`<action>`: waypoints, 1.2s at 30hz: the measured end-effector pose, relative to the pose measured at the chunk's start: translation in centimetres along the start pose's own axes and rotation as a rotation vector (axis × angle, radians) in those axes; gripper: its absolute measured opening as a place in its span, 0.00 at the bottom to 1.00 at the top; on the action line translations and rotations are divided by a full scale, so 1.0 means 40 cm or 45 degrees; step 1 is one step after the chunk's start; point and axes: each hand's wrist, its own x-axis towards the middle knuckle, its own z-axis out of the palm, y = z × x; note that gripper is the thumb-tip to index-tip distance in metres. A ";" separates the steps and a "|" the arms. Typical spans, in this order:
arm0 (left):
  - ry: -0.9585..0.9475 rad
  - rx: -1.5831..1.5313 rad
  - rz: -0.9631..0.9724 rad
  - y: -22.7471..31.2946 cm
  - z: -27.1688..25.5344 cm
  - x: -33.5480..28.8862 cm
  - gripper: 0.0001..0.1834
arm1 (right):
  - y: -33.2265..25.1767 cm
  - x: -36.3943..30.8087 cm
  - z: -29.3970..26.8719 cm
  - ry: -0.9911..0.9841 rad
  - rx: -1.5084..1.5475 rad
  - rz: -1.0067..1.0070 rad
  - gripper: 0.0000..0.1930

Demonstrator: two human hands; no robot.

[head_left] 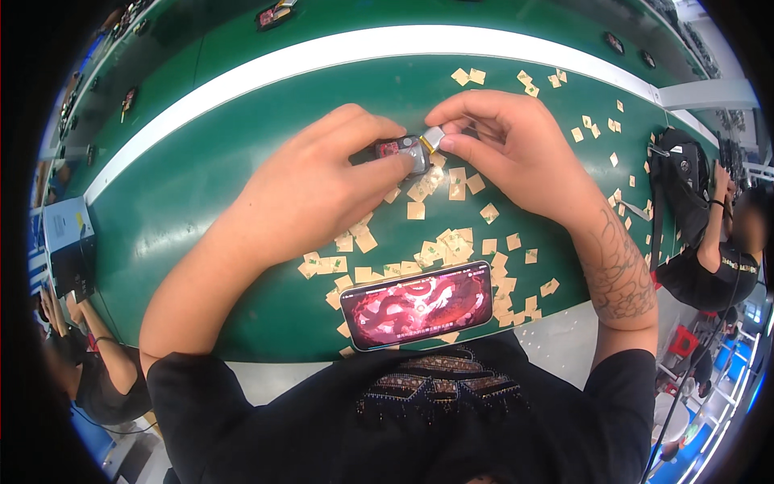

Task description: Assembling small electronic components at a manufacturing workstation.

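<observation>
My left hand is closed round a small black device housing with red and grey parts showing inside it. Thumb and fingers grip it from both sides above the green table. Between the thumb and forefinger of my right hand is a small silver battery pack with a yellow edge. The pack is tilted and sits at the housing's right end; whether a wire joins them I cannot tell. Square tan paper pieces lie under and around both hands.
A phone with a lit red picture lies at the table's near edge, on more paper squares. A white bar crosses the table's far side. A black bag is at the right, a box at the left. Other people sit on both sides.
</observation>
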 end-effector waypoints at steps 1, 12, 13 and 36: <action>0.010 -0.003 0.001 -0.001 -0.001 0.000 0.22 | -0.020 0.000 -0.004 -0.017 -0.025 0.074 0.09; 0.027 -0.064 -0.027 -0.005 -0.006 0.000 0.20 | -0.055 -0.002 -0.004 -0.111 -0.293 -0.038 0.13; 0.021 -0.055 -0.023 -0.003 -0.009 0.000 0.20 | -0.059 -0.002 0.004 -0.113 -0.295 -0.040 0.13; 0.030 -0.174 -0.144 0.004 -0.008 0.002 0.26 | -0.067 -0.010 0.064 0.069 -0.371 -0.013 0.07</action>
